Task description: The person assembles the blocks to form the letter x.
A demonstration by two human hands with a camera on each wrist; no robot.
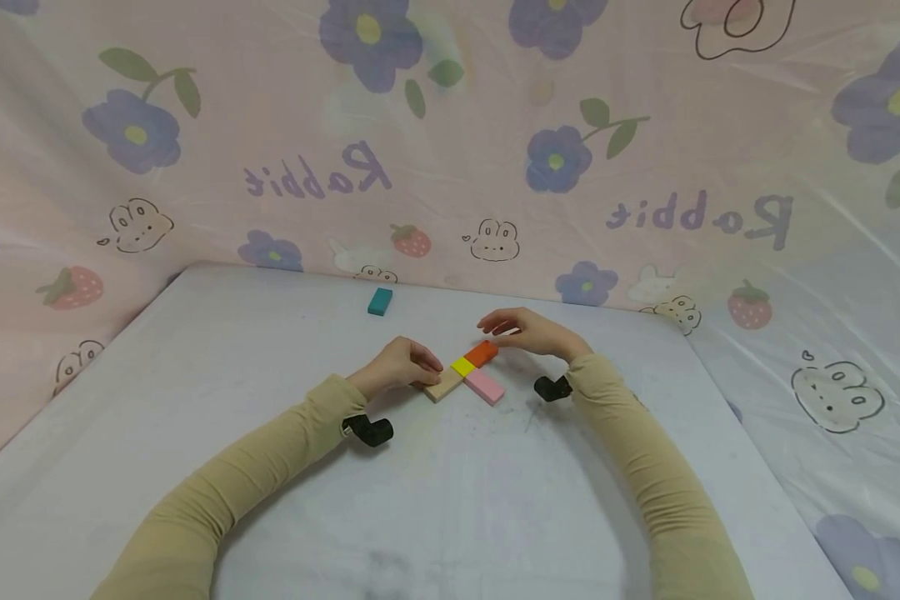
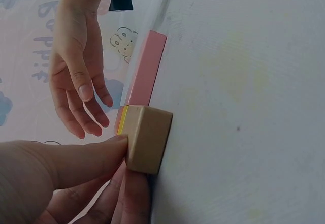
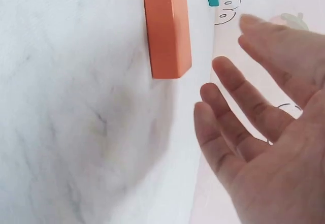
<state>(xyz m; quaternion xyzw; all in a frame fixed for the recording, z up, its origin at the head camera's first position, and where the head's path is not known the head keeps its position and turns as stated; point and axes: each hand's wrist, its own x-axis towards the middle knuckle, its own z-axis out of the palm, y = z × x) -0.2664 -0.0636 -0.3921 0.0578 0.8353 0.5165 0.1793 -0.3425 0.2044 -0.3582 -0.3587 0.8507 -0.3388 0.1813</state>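
Note:
On the white tabletop, a plain wooden block (image 1: 444, 386), a small yellow block (image 1: 462, 367) and an orange block (image 1: 482, 353) form a slanting line. A pink block (image 1: 485, 387) branches off from the yellow one toward the lower right. My left hand (image 1: 397, 367) pinches the wooden block (image 2: 150, 140) at its near end, thumb on one face and fingers on another. Beyond the far end of the orange block (image 3: 167, 31), my right hand (image 1: 528, 331) hovers with loosely bent fingers. Nothing is in its grasp, and a gap shows between it and the block in the right wrist view.
A teal block (image 1: 380, 302) lies apart near the back edge of the table. Behind the table hangs a pink curtain (image 1: 450, 200) printed with flowers and rabbits. Black wrist-worn devices (image 1: 371, 431) jut out below both sleeves, close over the tabletop.

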